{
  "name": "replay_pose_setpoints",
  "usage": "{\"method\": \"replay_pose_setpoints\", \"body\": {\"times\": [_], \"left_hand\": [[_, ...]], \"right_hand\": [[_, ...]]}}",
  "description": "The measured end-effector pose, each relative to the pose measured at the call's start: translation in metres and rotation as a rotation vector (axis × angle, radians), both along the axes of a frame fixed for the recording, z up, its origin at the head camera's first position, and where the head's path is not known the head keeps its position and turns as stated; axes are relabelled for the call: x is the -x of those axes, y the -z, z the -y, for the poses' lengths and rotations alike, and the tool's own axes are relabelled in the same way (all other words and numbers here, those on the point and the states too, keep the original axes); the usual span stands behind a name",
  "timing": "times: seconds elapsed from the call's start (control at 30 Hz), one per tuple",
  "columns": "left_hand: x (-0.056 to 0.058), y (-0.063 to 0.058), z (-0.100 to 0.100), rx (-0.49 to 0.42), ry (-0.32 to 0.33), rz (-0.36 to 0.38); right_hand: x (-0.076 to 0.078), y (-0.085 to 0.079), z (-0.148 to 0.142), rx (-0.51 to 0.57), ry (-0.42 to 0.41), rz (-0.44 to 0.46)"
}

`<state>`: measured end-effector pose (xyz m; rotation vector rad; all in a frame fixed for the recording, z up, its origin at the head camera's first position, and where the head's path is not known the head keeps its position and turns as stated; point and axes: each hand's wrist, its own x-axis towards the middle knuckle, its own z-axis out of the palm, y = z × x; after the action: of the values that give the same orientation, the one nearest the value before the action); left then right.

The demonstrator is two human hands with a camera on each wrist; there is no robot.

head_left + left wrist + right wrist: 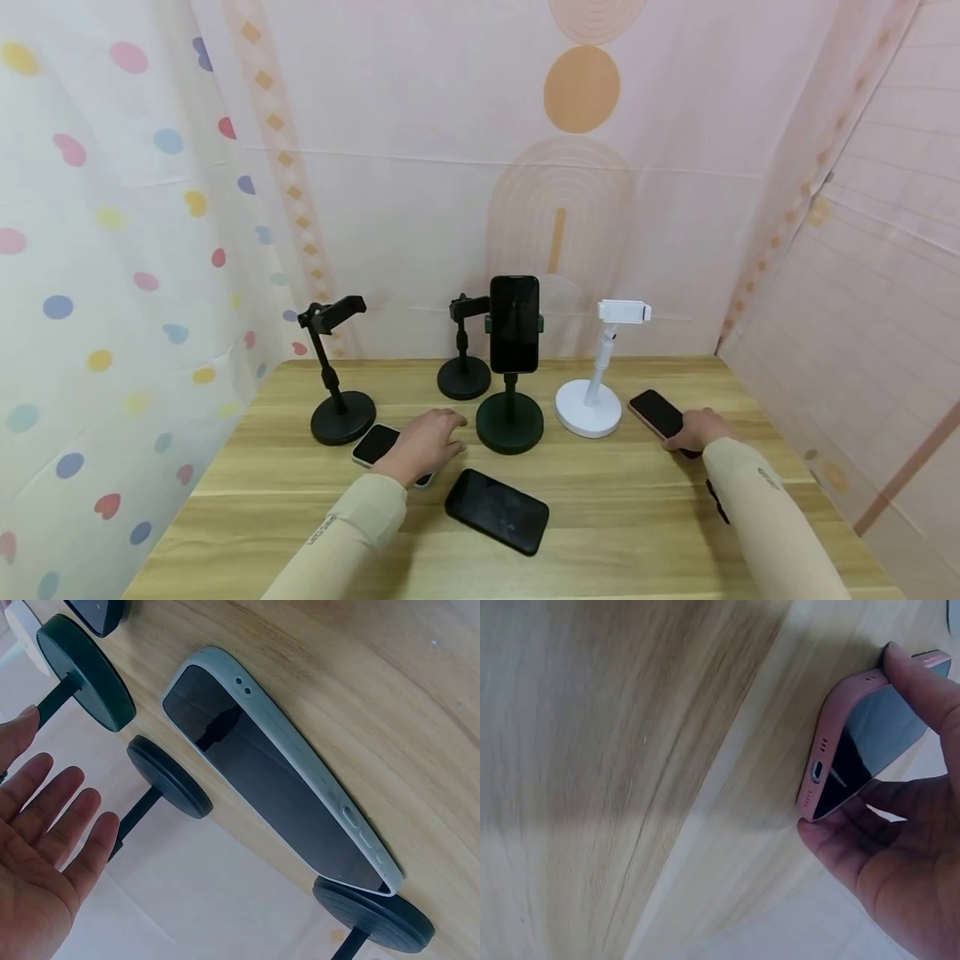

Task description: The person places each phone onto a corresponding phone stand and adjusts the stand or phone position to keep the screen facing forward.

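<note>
At the table's right side, my right hand [699,432] grips a phone in a pink case [831,727] by its long edges, thumb on one side and fingers on the other. That phone lies screen up, with its charging port end facing the right wrist camera. My left hand [423,446] is held over a phone in a pale grey-green case [259,769], fingers spread and nothing in them. In the head view this hand hides part of that phone. A larger black phone [497,511] lies screen up near the front middle.
A dark green stand [510,425] holds an upright phone [514,325] at the middle. Behind it stands a black stand [463,379], with another black stand [343,418] at left. A white stand [588,408] is right of centre. Patterned curtains [405,233] surround the wooden table [615,525].
</note>
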<state>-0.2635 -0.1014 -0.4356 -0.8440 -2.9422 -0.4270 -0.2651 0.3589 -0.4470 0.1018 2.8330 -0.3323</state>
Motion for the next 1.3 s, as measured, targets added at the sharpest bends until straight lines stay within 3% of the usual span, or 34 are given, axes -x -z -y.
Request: {"method": "replay_pose_setpoints", "body": {"times": [0.27,0.97,1.3], "left_hand": [[0.001,-0.001,-0.003,0.01,0.02,-0.009],[0.0,-0.001,-0.011,0.003,0.081,-0.016],[0.002,0.002,-0.014,0.036,0.087,-0.013]], "right_hand": [[-0.004,0.002,0.003,0.069,0.083,-0.002],[-0.022,0.003,0.019,0.073,0.226,-0.09],[-0.023,0.002,0.021,0.091,0.227,-0.138]]}}
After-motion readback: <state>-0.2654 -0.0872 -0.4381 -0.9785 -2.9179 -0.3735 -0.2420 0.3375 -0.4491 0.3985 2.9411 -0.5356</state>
